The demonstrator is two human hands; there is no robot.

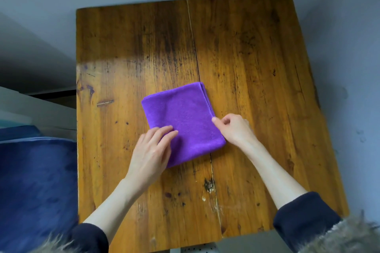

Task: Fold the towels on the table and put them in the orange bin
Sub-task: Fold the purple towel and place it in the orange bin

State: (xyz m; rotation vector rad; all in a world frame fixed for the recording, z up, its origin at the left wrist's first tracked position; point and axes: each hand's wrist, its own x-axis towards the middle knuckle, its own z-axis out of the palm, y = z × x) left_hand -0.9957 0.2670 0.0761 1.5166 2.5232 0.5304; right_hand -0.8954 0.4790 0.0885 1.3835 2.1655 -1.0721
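A purple towel [185, 119], folded into a small rectangle, lies flat near the middle of the wooden table [257, 57]. My left hand [152, 150] rests flat on the towel's near left corner, fingers together and spread over the cloth. My right hand [234, 127] sits at the towel's right edge, with thumb and fingertips touching the stitched hem. The towel is not lifted. No orange bin is in view.
A dark blue fabric surface [35, 181] lies left of the table, with a pale shelf or ledge [30, 107] behind it. Grey floor [349, 68] surrounds the table on the right and far sides. Fur trim [339, 238] of my clothing shows at the bottom.
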